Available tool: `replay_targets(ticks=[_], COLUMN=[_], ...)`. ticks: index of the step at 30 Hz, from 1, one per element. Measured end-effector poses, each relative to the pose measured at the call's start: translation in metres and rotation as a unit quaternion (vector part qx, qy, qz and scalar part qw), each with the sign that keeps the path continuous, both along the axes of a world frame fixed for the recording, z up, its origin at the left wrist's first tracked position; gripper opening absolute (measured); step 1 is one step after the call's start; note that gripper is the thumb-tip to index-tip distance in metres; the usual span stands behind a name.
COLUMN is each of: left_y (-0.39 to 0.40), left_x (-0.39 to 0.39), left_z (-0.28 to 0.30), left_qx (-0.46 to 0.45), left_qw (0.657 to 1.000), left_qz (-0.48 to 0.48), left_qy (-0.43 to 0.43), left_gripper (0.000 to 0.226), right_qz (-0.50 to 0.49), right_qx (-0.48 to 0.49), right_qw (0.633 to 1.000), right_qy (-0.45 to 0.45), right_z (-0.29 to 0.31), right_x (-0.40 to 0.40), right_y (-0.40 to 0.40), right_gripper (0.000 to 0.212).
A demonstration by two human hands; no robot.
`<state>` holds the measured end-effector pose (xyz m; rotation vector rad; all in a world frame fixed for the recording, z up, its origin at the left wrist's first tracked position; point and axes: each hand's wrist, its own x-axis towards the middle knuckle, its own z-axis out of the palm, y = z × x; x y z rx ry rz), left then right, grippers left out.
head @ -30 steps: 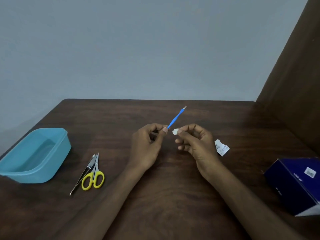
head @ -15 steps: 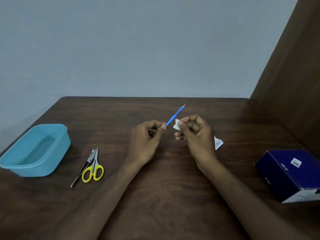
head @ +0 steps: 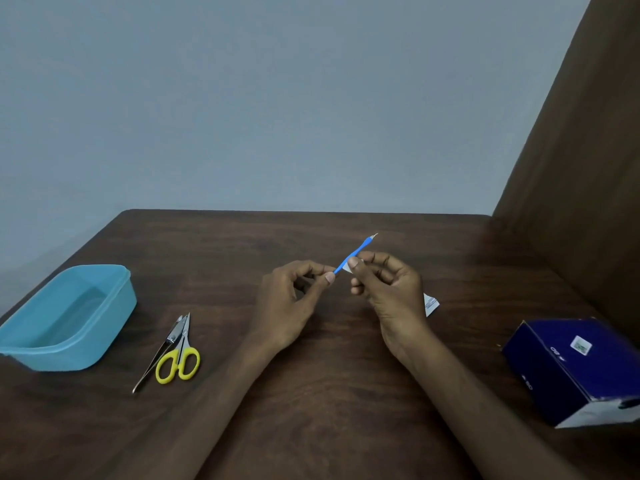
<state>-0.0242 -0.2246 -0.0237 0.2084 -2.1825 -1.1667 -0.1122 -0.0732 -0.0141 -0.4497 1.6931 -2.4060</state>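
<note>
Above the middle of the dark wooden table [head: 329, 393], my left hand [head: 291, 303] pinches the near end of a thin blue tool [head: 355, 253] with a small metal tip that points up and away to the right. My right hand [head: 388, 289] pinches a small white pad [head: 346, 267] between thumb and fingers, and the pad lies against the tool's blue shaft. How far the pad wraps round the shaft is hidden by the thumb.
A torn white wrapper [head: 430, 304] lies just right of my right hand. Yellow-handled scissors [head: 179, 358] and a metal nipper [head: 157, 355] lie left of my arms, beside an open light-blue plastic tub [head: 65, 320]. A dark blue box [head: 575, 368] stands at the right; a brown panel [head: 581, 188] walls that side.
My right hand has brought the white pad left and up onto the blue tool's shaft. The left hand keeps its pinch on the tool.
</note>
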Motion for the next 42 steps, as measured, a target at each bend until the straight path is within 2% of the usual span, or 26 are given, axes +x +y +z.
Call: replay_targets(ticks=[4,7,12,23,26,29,33,37,42], left_y=[0.001,0.0,-0.0002,0.0001,0.0,0.0028,0.0006,-0.0002,0.0012], left_x=[-0.0017,0.001,0.0009,0.0022,0.0026,0.0032,0.0023,0.0011,0.0017], left_z=[0.0018,0.001,0.0,0.0027,0.0029,0.0042,0.0037,0.0026,0.0042], left_qx=[0.019,0.003,-0.026,-0.041,-0.042,-0.056,-0.052,-0.039,-0.053], left_qw=[1.0,1.0,1.0,0.999,0.999,0.998,0.998,0.999,0.998], left_qz=[0.016,0.006,-0.013,-0.02,-0.014,-0.028,-0.023,-0.016,-0.026], left_qy=[-0.006,-0.006,0.009,0.017,0.026,0.027,0.027,0.021,0.012], left_gripper=[0.008,0.008,0.008,0.011,0.011,0.011,0.011,0.01,0.011], right_qz=[0.01,0.02,0.019,-0.002,0.001,-0.007,-0.006,0.005,-0.016], right_qx=[-0.025,0.003,0.028,-0.021,-0.017,-0.027,-0.018,0.006,-0.029], right_qw=[0.999,0.999,0.998,0.998,0.998,0.998,0.998,1.0,0.997], right_qy=[0.021,0.036,0.049,-0.061,-0.061,-0.056,-0.053,-0.024,-0.063], right_z=[0.0031,0.0017,-0.0013,-0.0004,0.0015,0.0068,0.0031,0.0008,0.0042], right_x=[-0.0001,0.0029,0.0021,0.0007,0.0033,-0.0042,-0.0031,-0.0031,-0.0051], right_y=[0.0034,0.0025,0.0035,0.002,0.0018,0.0045,0.0017,0.0018,0.0025], right_gripper=[0.023,0.014,0.012,0.022,0.023,0.013,0.022,0.017,0.027])
